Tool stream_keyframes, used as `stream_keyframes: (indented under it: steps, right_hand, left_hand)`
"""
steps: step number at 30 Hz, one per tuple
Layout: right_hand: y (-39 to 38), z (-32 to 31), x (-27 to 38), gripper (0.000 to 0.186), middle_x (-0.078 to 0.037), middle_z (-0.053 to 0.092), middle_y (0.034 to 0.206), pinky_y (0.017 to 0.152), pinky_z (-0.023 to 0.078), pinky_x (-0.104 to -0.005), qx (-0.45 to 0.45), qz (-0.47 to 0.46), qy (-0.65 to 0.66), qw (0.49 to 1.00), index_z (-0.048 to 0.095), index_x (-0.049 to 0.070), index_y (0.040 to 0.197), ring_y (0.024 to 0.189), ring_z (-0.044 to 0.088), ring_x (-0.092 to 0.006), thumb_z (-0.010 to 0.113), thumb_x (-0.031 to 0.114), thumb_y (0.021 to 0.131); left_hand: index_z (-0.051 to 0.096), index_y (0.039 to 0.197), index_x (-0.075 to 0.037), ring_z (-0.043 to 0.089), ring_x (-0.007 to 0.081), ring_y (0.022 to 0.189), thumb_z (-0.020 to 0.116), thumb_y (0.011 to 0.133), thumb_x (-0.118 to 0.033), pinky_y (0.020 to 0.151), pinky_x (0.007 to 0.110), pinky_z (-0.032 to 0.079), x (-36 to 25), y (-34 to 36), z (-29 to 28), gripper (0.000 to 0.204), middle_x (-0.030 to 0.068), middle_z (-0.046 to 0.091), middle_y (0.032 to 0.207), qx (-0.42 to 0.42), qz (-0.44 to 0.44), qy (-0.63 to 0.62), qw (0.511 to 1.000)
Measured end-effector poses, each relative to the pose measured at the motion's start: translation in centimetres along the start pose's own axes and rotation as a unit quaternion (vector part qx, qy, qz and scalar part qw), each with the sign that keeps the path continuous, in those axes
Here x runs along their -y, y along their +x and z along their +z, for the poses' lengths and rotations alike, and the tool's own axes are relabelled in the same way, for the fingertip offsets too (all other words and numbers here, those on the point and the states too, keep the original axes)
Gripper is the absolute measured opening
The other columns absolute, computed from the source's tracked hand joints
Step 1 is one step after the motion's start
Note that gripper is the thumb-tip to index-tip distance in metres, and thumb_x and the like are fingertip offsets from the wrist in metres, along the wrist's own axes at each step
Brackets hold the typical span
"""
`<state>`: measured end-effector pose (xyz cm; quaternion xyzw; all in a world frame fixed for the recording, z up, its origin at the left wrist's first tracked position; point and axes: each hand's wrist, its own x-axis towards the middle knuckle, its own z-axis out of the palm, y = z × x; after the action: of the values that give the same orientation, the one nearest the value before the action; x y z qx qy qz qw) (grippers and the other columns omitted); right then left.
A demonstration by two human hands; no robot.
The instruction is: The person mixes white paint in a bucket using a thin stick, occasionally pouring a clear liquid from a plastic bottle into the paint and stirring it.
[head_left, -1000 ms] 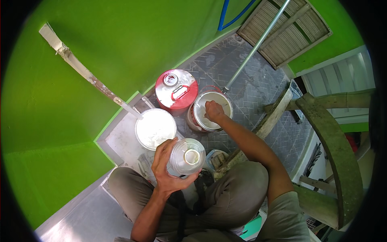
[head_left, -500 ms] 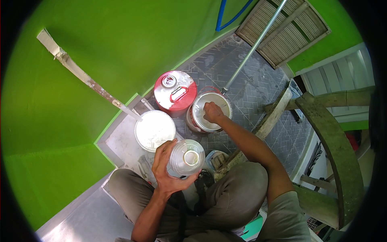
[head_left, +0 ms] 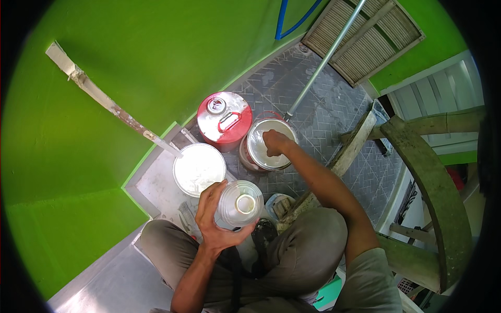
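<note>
My left hand (head_left: 213,219) is wrapped round a clear, ridged plastic container (head_left: 250,192) with a pale ring at its middle. It is held up in front of my knees. My right hand (head_left: 276,143) reaches forward over a round metal paint can (head_left: 251,161), its fingers curled into the can's opening. Whatever those fingers hold, if anything, is hidden. Left of the can, beyond my left hand, stands a round pail of bright white paint (head_left: 198,166). A long paint-smeared wooden stick (head_left: 112,104) slants up from that pail toward the green wall.
A closed red and silver tin (head_left: 225,120) with a handle stands behind the pail. A metal pole (head_left: 326,60) slants behind the can. Wooden beams (head_left: 422,182) stand at the right. A small stained tub (head_left: 281,205) sits by my foot, and a slatted panel (head_left: 362,36) leans at the back.
The view has shifted very slightly. My left hand keeps the clear container in place, and my right hand stays at the can, with its fingers turned slightly.
</note>
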<state>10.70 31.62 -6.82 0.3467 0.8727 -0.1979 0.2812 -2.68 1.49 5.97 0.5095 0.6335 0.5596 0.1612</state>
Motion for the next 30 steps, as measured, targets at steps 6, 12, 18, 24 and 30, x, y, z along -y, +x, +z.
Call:
stream_keyframes:
  steps: [6,12,18,24,30]
  right_hand:
    - [0.8,1.6,-1.3,0.034,-0.025,0.077,0.092,0.08,0.064,-0.0441,-0.001,-0.01,-0.051,0.999,0.071,-0.006,0.1,0.094,0.079,-0.0351,0.079,0.005,0.069]
    - [1.9,2.1,0.0,0.026,-0.027,0.077,0.107,0.079,0.066,-0.0412,0.089,0.101,0.049,0.99,0.074,-0.004,0.11,0.087,0.08,-0.0315,0.071,0.0,0.085]
    - [3.8,6.2,-2.0,0.03,-0.03,0.073,0.116,0.087,0.065,-0.0459,-0.06,0.047,-0.013,0.997,0.071,-0.005,0.117,0.105,0.077,-0.0401,0.071,0.006,0.088]
    - [3.2,6.0,-0.4,0.027,-0.032,0.07,0.123,0.091,0.063,-0.0473,-0.076,0.066,0.025,0.995,0.071,-0.004,0.117,0.112,0.073,-0.0436,0.067,0.007,0.092]
    - [3.5,6.1,-0.7,0.023,-0.032,0.07,0.117,0.09,0.063,-0.0479,-0.107,0.082,0.07,0.988,0.069,-0.007,0.112,0.107,0.074,-0.0444,0.061,0.007,0.095]
  left_hand:
    - [0.061,0.138,0.006,0.065,0.0395,0.119,0.097,0.059,-0.02,0.101,0.048,0.056,-0.1,0.2,0.2,0.091,0.0225,0.068,0.131,0.006,0.007,-0.007,1.0]
    - [0.062,0.134,0.009,0.067,0.0374,0.115,0.097,0.054,-0.02,0.099,0.045,0.056,0.4,-0.1,-0.1,0.092,0.0257,0.066,0.126,0.002,0.025,0.028,0.999]
    - [0.061,0.139,0.005,0.065,0.04,0.12,0.096,0.058,-0.022,0.102,0.049,0.056,0.2,0.2,0.4,0.092,0.0216,0.068,0.132,0.01,0.008,0.0,1.0]
    - [0.062,0.135,0.008,0.068,0.0374,0.113,0.097,0.053,-0.022,0.099,0.046,0.056,0.5,0.0,0.2,0.094,0.0255,0.067,0.125,0.004,0.02,0.027,0.999]
    - [0.061,0.139,0.005,0.065,0.04,0.12,0.097,0.058,-0.022,0.102,0.049,0.055,0.3,0.1,0.3,0.093,0.0214,0.068,0.132,0.013,0.013,0.019,1.0]
